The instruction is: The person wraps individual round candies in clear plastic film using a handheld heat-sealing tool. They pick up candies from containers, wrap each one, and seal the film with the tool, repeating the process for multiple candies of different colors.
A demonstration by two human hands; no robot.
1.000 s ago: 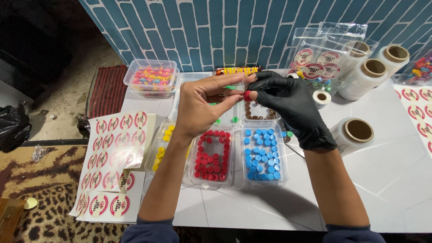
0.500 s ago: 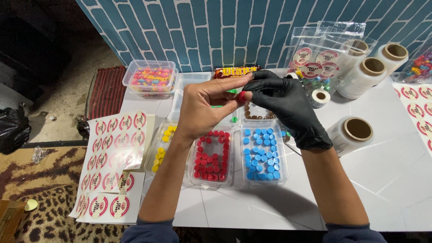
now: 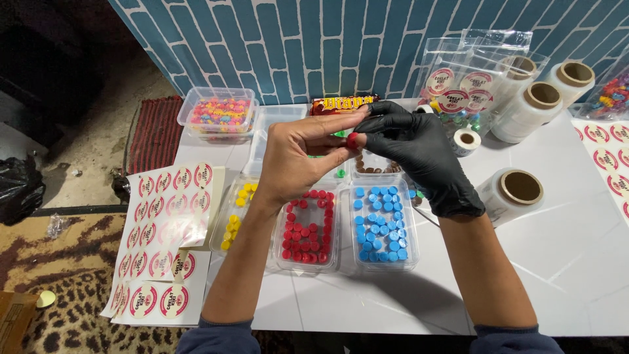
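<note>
Head camera: a small red bead (image 3: 352,140) is pinched between a bare left hand (image 3: 303,157) and a black-gloved right hand (image 3: 419,155), raised above the white table (image 3: 563,262).

The bead is clamped by the left fingertips, and it is met from the right by the closed gloved fingertips. Directly beneath the hands, clear trays of red beads (image 3: 306,226) and blue beads (image 3: 385,223) are set side by side, with yellow beads (image 3: 237,210) further left. Sheets of round stickers (image 3: 164,236) are laid at the table's left edge, and film rolls (image 3: 524,111) are stood far right.
</note>
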